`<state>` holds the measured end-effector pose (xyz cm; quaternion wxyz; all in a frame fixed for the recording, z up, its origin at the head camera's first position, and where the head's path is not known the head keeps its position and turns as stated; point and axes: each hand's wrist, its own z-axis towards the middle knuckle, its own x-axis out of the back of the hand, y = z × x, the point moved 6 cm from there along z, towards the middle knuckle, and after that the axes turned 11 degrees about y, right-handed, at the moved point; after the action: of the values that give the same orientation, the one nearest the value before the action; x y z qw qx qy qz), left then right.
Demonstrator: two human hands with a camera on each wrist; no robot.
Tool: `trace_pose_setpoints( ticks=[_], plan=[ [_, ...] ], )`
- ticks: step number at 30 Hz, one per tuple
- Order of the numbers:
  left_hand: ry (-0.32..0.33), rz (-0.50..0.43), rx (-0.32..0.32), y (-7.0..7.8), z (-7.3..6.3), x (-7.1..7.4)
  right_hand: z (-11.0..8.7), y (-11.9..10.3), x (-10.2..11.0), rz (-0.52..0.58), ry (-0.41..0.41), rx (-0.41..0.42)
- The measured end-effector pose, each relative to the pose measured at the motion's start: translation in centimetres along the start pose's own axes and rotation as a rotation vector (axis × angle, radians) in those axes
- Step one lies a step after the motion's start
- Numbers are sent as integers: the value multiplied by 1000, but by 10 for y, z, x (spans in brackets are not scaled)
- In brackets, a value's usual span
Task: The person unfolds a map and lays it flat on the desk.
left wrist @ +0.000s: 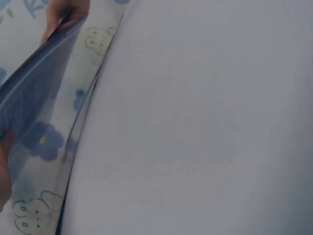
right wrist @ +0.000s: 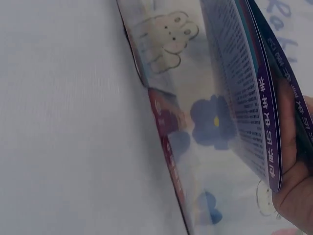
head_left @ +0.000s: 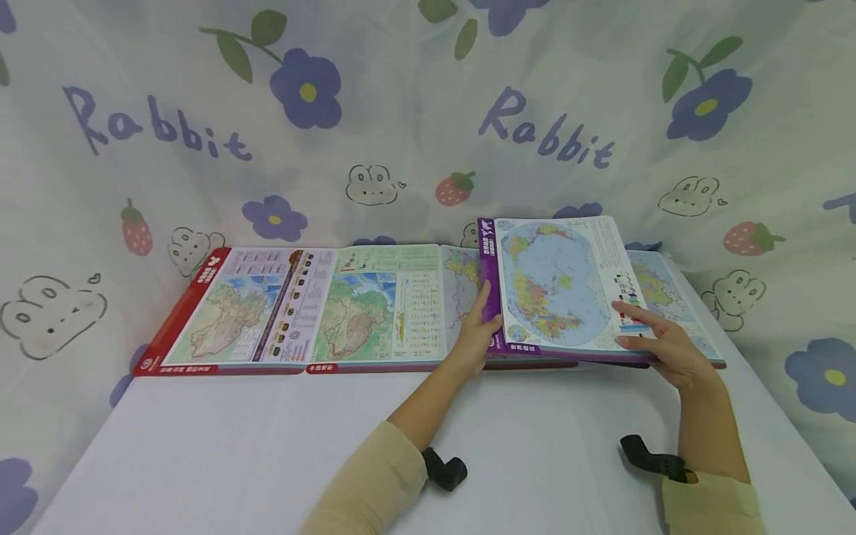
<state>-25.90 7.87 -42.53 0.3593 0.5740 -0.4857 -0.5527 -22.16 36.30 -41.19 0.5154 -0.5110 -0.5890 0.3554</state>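
Observation:
A folded chart [head_left: 558, 286] with a purple edge and a world map is held up and tilted over the table by both hands. My left hand [head_left: 473, 342] grips its purple left edge, with the thumb on top. At the lower right corner, my right hand [head_left: 672, 349] pinches the chart, with digits lying over the printed face. Seen in the right wrist view, the raised chart [right wrist: 254, 98] has several layers, and part of the right hand [right wrist: 293, 191] lies between them at the corner. The chart's underside [left wrist: 44, 83] shows in the left wrist view.
A long red-edged fold-out map chart [head_left: 267, 312] lies spread across the white table [head_left: 267, 446] at the back. The raised chart covers part of its right side, and its far right panel [head_left: 662, 290] shows behind. A patterned curtain [head_left: 401, 111] stands behind the table.

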Motion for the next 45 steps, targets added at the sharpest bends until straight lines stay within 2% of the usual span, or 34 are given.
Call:
trace_pose_setpoints(
  ticks=[3,13,17,23,33,36,42,45],
  plan=[
    [0,-8,17,3,-1,7,-2,-7,-6,-27,15,15],
    [5,-32,65,24,-6,33,-9,-29,-31,69,10,37],
    [12,-34,60,33,-11,41,-13,-37,-40,46,0,69],
    [39,-11,28,45,-18,55,-16,-48,-55,66,-13,85],
    [84,-20,2,65,-26,82,-12,-69,-80,43,-26,126],
    [108,-16,3,70,-28,91,-12,-75,-89,33,-35,152],
    [116,-15,21,78,-35,108,-13,-80,-105,4,-26,169],
    [130,-8,34,82,-39,118,-14,-82,-116,31,-45,172]
  ],
)
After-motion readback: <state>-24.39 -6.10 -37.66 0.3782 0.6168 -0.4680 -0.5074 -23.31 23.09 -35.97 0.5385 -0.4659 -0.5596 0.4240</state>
